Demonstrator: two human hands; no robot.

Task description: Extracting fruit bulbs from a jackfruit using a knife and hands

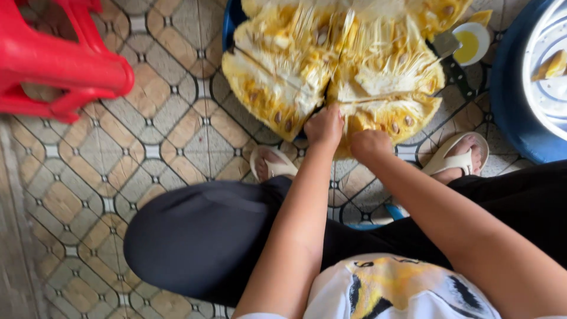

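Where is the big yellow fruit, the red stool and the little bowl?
Jackfruit (277,88), head view, on the left cut piece.
Red stool (65,65), head view, on its seat edge.
Small bowl (481,38), head view, on its white rim.

Floor (118,147): beige/tan patterned ceramic tiles w/ dark diamond joints. Directly on it: red plastic stool (59,65), upper left; blue round plastic tray (229,23) at top centre, carrying the split yellow jackfruit (331,65); big blue plastic basin (514,88) at right edge; small white round bowl w/ yellow liquid (471,44), betw. tray & basin. Two cream rubber sandals (455,156), worn, stand on the tiles just below the fruit. Dark-handled knife (455,65) lies beside the bowl.
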